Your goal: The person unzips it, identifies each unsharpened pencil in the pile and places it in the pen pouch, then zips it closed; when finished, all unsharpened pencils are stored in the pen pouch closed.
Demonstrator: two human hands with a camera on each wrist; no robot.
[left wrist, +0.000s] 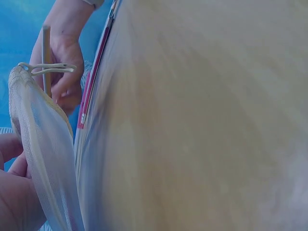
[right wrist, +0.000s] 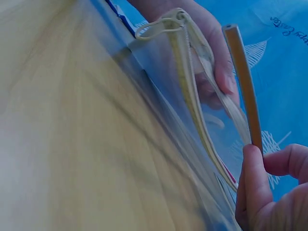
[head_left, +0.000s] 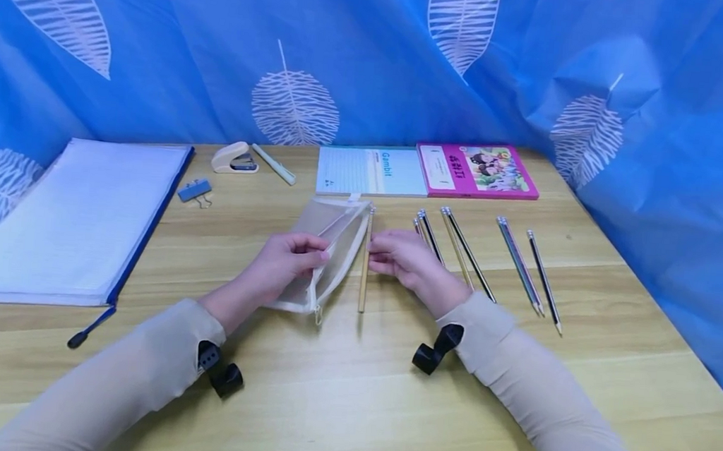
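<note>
My left hand (head_left: 287, 262) pinches the edge of a cream mesh zipper pouch (head_left: 304, 219), whose mouth gapes toward the right. A zip pull (right wrist: 159, 29) hangs at the pouch's near end. Between thumb and fingers my right hand (head_left: 406, 257) holds a gold-coloured pencil (head_left: 363, 282), flat end toward me, right beside the pouch's opening. The right wrist view shows that pencil (right wrist: 244, 77) close to the pouch's open edge; whether they touch I cannot tell. Several pencils (head_left: 462, 244) lie on the table to the right of that hand, some partly hidden behind it.
Farther right lie more pencils (head_left: 545, 282). At the back are a light blue notebook (head_left: 366, 171) and a pink book (head_left: 477, 171). A stapler (head_left: 233, 159), a pale green pen (head_left: 273, 164) and a blue binder clip (head_left: 195, 190) sit back left, near a large white zip folder (head_left: 75, 224).
</note>
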